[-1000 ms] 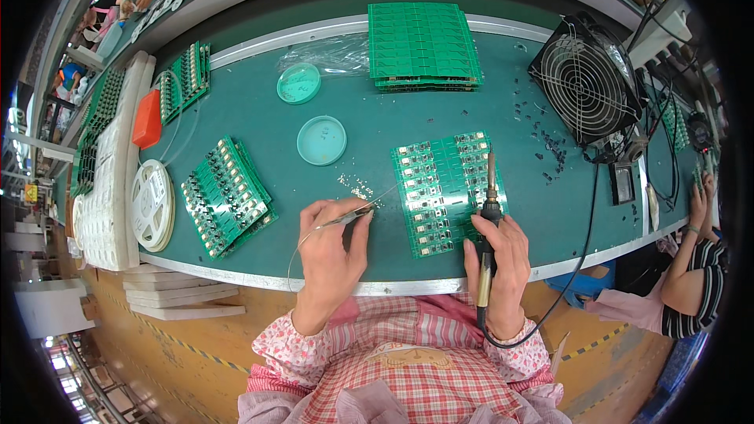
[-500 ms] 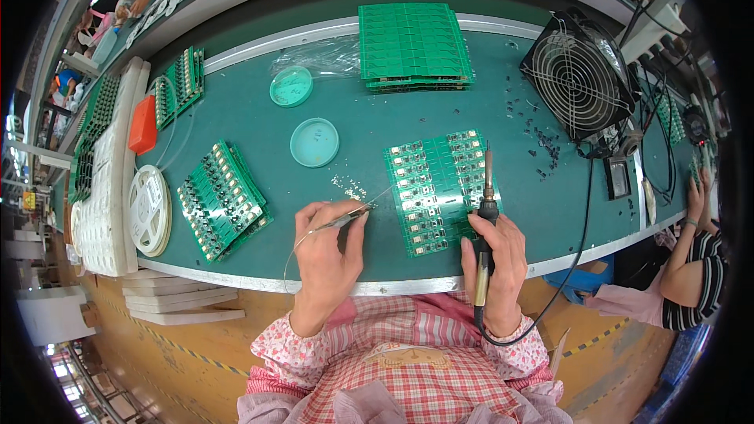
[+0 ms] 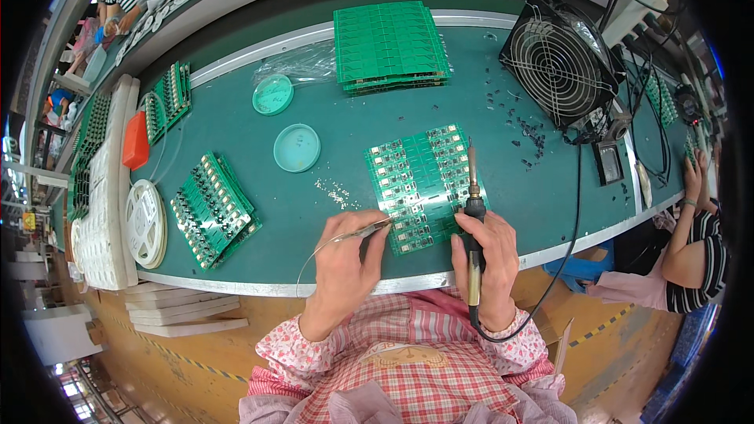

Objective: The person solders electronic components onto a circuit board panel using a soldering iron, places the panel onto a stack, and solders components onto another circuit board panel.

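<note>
A green circuit board (image 3: 428, 188) with rows of small pale and dark components lies flat on the green bench. In my right hand (image 3: 491, 255) is a soldering iron (image 3: 473, 208), its tip pointing away from me over the board's right part. My left hand (image 3: 345, 267) is closed on slim metal tweezers (image 3: 365, 231), whose tip reaches the board's lower left edge. Out of the same hand a thin wire (image 3: 308, 261), which looks like solder, curls down to the left. Small pale components (image 3: 336, 191) lie scattered just beyond that hand.
Stacked boards stand at the back (image 3: 389, 43) and left (image 3: 214, 212). Two round teal dishes (image 3: 297, 148) sit mid-bench. A black fan (image 3: 556, 63) is at back right, near dark bits (image 3: 530, 141). A white reel (image 3: 146, 224) leans left. The iron's cable (image 3: 576, 212) runs right.
My left hand has moved right with the tweezers, from beside the loose components to the board's lower left edge. My right hand keeps its hold on the iron. The whole view has shifted slightly.
</note>
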Available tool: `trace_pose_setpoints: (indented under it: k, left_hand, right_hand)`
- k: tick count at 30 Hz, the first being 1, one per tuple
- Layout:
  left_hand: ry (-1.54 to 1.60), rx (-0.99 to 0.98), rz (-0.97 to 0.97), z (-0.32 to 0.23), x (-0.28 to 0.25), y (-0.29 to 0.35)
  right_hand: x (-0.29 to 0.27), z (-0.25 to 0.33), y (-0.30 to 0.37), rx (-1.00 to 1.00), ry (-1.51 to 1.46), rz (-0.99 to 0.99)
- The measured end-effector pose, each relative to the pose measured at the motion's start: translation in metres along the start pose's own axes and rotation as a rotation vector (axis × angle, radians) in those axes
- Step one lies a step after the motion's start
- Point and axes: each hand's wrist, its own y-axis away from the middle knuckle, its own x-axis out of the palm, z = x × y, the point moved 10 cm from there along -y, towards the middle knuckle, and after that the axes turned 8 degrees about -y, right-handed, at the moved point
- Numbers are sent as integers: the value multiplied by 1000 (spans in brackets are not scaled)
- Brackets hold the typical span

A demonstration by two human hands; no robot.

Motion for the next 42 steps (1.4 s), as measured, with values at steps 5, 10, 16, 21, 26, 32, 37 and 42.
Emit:
trace_pose_setpoints:
  k: [5, 10, 16, 21, 26, 32, 37, 42]
  left_hand:
    - [-19, 16, -9, -3, 0, -1]
    - [-31, 47, -14, -5, 0, -2]
    - [-36, 49, -18, -5, 1, -1]
    - [-39, 48, -24, -5, -1, -2]
    - [-40, 52, -14, -5, 0, -2]
    - [-37, 57, -13, -6, 0, -2]
    - [-38, 49, -6, -5, 1, -2]
    - [-35, 53, -10, -6, 1, -3]
  right_hand:
    - [0, 0, 0, 5, -11, 2]
    - [0, -1, 0, 5, -19, 9]
    - [-2, 1, -1, -4, -57, 7]
    - [-14, -1, 5, 28, -221, -51]
    - [-29, -5, 17, 126, -435, -142]
    - [-29, -5, 20, 107, -591, -148]
    - [-27, -1, 15, 74, -602, -118]
    - [-25, -2, 15, 73, -612, -102]
